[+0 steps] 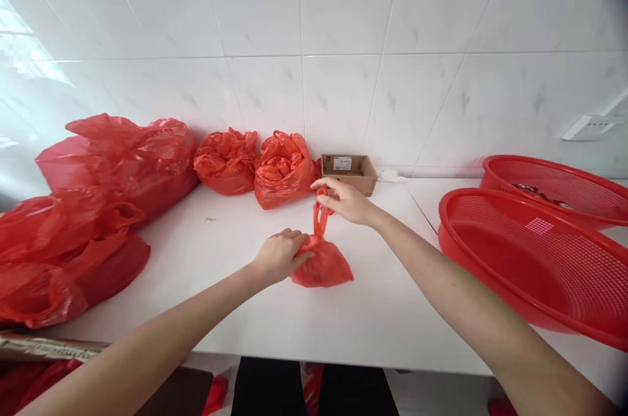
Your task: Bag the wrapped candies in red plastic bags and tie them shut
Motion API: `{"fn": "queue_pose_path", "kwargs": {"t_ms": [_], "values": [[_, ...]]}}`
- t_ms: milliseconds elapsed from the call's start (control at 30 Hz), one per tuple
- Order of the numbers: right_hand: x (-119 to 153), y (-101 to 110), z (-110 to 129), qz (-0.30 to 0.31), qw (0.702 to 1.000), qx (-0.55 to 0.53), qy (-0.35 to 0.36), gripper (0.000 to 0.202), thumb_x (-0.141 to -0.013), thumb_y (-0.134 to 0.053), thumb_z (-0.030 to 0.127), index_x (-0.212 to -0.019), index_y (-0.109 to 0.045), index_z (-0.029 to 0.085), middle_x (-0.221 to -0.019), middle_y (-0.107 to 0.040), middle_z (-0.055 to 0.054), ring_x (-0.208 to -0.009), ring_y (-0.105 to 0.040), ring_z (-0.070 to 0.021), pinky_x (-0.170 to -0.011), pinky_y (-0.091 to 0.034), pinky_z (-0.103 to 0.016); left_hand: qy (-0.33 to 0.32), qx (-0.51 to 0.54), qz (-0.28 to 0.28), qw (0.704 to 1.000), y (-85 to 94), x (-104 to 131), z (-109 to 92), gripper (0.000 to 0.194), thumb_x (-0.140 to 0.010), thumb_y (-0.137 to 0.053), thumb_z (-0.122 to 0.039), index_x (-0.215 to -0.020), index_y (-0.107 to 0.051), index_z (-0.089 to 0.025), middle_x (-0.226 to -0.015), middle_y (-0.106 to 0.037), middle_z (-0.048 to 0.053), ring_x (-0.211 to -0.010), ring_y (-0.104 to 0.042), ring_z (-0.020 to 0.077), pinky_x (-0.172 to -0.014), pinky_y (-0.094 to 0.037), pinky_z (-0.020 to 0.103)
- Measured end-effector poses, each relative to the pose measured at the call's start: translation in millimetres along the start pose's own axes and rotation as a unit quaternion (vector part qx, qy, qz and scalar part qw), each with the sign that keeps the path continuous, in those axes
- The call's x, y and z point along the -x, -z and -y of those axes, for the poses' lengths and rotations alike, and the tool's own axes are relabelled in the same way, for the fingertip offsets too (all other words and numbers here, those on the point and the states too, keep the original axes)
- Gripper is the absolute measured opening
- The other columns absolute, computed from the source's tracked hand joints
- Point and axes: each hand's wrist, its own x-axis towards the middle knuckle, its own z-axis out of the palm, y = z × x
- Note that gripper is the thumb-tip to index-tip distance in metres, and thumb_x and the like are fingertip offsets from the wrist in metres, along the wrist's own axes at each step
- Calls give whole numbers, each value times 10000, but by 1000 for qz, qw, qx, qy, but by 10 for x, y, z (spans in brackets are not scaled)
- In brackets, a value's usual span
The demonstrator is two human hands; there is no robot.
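1. White tiled wall (265, 10) with faint grey veining, pale grout lines and one socket plate (589, 128) at far right; bright light reflects at upper left.
2. White table (373, 311) set along the wall, its smooth top crossed by a thin seam right of centre.
3. Small red bag (328, 267), one, on the middle of the table near its front; its loops stand upright above a gathered neck.
4. Left hand (280, 252): fingers curled and closed on the bag's neck, at its left side.
5. Right hand (347, 200): thumb and fingers pinching the upper end of the loops.
6. Large red bags, two, at left: one rear (142, 161), one front (59, 239).
7. Medium red bags, two clearly visible, side by side near the wall: left (226, 164) and right (287, 174).
8. Open cardboard box (360, 186), one, right of these, bearing a white label; a crumpled white piece (392, 176) lies just beside it.
9. Red mesh baskets, two, at right: nearer (515, 252) and farther (579, 177), the latter holding small patterned items, too indistinct to identify.
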Motion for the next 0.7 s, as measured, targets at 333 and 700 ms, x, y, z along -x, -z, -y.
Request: {"fn": "queue_pose_path", "kwargs": {"t_ms": [333,700], "values": [[-1498,-412,-179,-74,973,217,14,204,-887,-526,217,-1042,-657,229,-1071,-705,-22,-988,-628,-183,-873,-462,-314,227,-105,-98,963,808,479,1219,291,-882,-433,-476,-794,-593,-250,-785,-645,47,-683,-597,236,-571,-390,304],[-1823,-501,-235,-205,946,247,-52,332,-994,-316,316,-1167,-589,243,-1162,-645,-63,-1060,-578,-225,-832,-449,-350,235,-111,-253,932,901,311,1604,517,-901,-436,-453,-1367,-468,-231,-1375,-470,145,-1281,-442,345,-1034,-382,499]]}}
